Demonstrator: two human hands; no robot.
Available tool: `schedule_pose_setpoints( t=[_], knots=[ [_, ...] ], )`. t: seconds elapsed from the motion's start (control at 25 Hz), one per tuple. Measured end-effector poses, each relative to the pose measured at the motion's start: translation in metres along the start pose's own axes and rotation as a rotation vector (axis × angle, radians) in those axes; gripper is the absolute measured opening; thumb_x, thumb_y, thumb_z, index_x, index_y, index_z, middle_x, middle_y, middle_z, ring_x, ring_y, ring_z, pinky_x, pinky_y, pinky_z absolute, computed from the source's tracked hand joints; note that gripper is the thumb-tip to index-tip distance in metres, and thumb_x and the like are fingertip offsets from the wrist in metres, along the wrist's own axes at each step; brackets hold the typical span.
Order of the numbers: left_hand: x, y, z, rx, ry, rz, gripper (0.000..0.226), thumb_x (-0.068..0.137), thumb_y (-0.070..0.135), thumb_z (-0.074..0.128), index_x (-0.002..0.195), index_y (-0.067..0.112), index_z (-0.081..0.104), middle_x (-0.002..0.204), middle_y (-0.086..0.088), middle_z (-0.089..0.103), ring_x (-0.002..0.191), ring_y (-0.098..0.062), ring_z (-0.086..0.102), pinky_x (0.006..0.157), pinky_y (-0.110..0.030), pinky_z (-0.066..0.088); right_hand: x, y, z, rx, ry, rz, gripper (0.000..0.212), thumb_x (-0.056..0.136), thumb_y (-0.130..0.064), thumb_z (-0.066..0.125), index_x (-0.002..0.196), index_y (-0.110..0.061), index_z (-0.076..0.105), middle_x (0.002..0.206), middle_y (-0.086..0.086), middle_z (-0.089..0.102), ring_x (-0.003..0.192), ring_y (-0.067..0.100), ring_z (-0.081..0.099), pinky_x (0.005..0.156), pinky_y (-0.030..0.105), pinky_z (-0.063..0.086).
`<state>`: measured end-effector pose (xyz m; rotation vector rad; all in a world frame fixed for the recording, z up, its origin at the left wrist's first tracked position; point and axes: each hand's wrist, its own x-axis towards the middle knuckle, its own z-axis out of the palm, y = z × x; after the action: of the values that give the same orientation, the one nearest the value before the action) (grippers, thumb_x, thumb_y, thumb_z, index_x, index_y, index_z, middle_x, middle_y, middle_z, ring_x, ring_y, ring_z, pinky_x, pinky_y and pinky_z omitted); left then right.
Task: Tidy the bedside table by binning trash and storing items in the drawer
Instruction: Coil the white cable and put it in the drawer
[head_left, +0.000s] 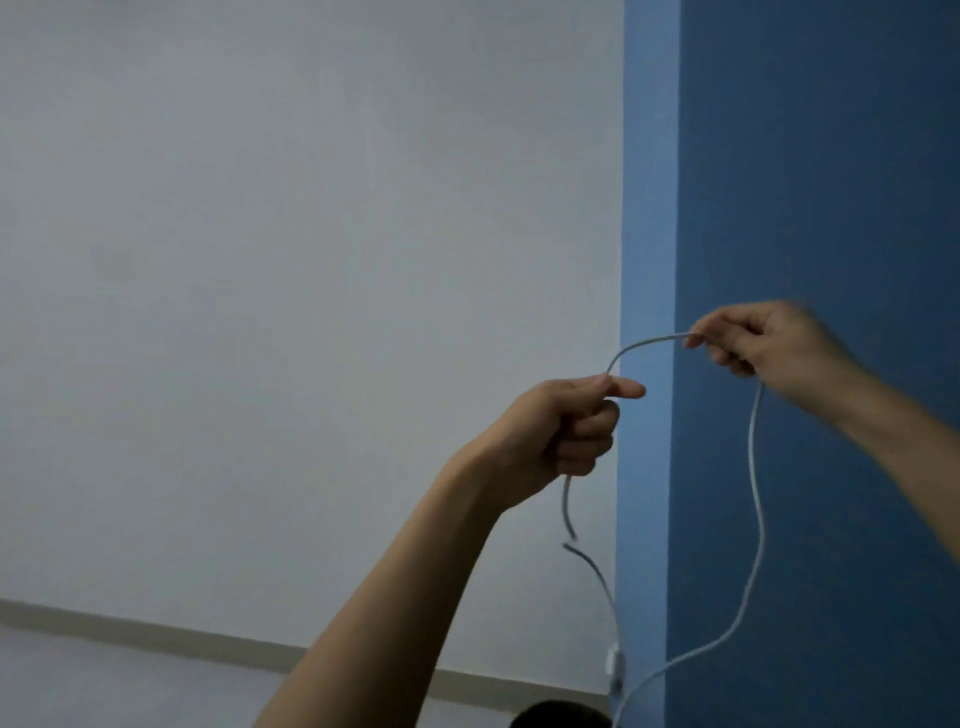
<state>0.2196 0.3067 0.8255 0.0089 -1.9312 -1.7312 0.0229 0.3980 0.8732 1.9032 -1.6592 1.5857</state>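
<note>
Left hand (563, 426) and right hand (763, 343) hold a white cable (756, 478) up high.

Both hands are curled shut on it, the right one pinching near its fingertips. A short bit arches between them, and the rest hangs down on the right by the blue wall (831, 182). I think it is held up so it can be looped small for the drawer, which is not in view.

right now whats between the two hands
In the head view, a short arched stretch of the white cable spans from the left hand to the right hand; nothing else.
</note>
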Motion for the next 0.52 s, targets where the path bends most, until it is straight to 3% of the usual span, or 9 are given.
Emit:
schedule_pose_setpoints(
  t=[0.16,0.2,0.36,0.52],
  knots=[
    [-0.004,0.011,0.002,0.080,0.037,0.034,0.030,0.102,0.020,0.031,0.088,0.016,0.057,0.043,0.014,0.028,0.033,0.002,0.021,0.032,-0.010,0.013,-0.006,-0.028,0.017,-0.020,-0.343,0.014,0.027,0.083,-0.035,0.055,0.079,-0.013,0.070,0.050,-0.008,0.050,0.044,0.002,0.041,0.044,0.013,0.035],
    [-0.003,0.015,0.005,0.080,0.031,0.031,0.030,0.102,0.022,0.032,0.087,0.017,0.057,0.043,0.014,0.027,0.033,0.002,0.020,0.032,-0.010,0.013,-0.005,-0.033,0.021,0.023,-0.352,-0.002,0.027,0.083,-0.034,0.056,0.078,-0.011,0.069,0.047,-0.008,0.047,0.042,0.003,0.038,0.041,0.013,0.032],
    [-0.010,0.028,0.001,0.010,-0.012,-0.062,0.030,0.101,0.029,0.033,0.088,0.019,0.058,0.040,0.014,0.026,0.031,0.003,0.020,0.031,-0.011,0.012,0.013,-0.039,0.013,0.139,-0.095,0.008,0.023,0.087,-0.028,0.053,0.078,-0.013,0.069,0.052,-0.002,0.043,0.039,0.005,0.033,0.037,0.013,0.028],
    [-0.012,0.028,-0.005,0.041,0.039,-0.058,0.029,0.102,0.023,0.030,0.089,0.017,0.055,0.038,0.014,0.025,0.030,0.002,0.020,0.030,-0.011,0.013,0.010,-0.055,0.025,0.072,-0.271,-0.092,0.020,0.080,-0.033,0.057,0.082,-0.017,0.071,0.046,-0.005,0.043,0.040,0.007,0.033,0.038,0.014,0.029]
  ],
)
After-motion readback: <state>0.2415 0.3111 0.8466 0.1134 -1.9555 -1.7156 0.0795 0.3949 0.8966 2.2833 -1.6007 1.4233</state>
